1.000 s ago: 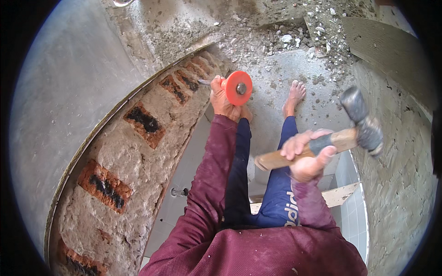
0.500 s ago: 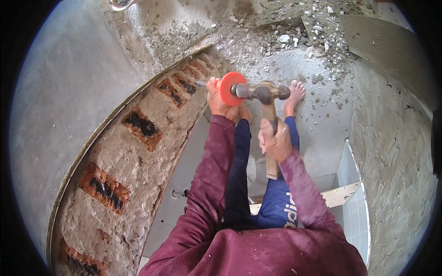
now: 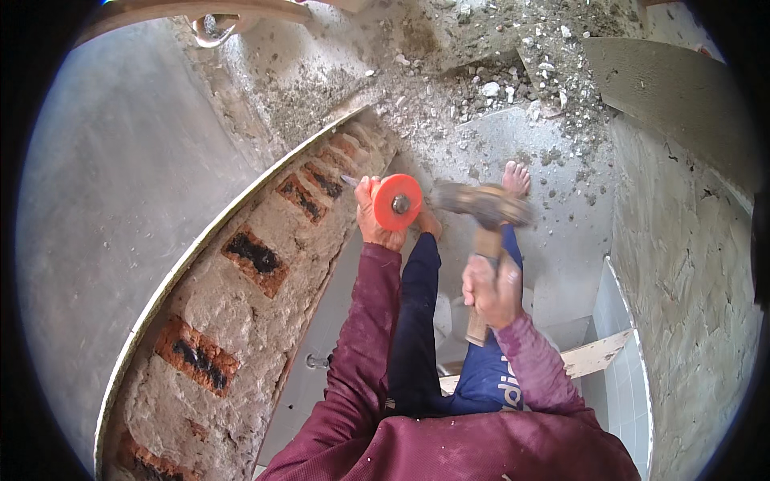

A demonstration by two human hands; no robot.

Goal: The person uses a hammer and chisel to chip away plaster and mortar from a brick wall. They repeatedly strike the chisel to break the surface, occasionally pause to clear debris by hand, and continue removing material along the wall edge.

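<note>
My left hand (image 3: 380, 226) is closed round a chisel with a round orange hand guard (image 3: 399, 202). The chisel's metal head shows in the middle of the guard, and its tip meets the rough wall top (image 3: 277, 321) near a dark brick face (image 3: 323, 179). To the right, my right hand (image 3: 493, 290) grips the wooden handle of a hammer (image 3: 484, 205). The hammer head is smeared by motion and stands a little right of the guard, apart from the chisel. My left fingers are partly hidden behind the guard.
Several exposed bricks (image 3: 196, 355) run along the wall top. Broken rubble (image 3: 493, 88) lies on the floor ahead of my bare foot (image 3: 516, 178). A rough plastered wall (image 3: 682, 297) rises at the right, and a wooden board (image 3: 593, 353) lies beside my leg.
The hammer head has come away from the chisel to the right, and my right hand has shifted down and right. The view has tilted, showing a curved wooden piece at the top left.
</note>
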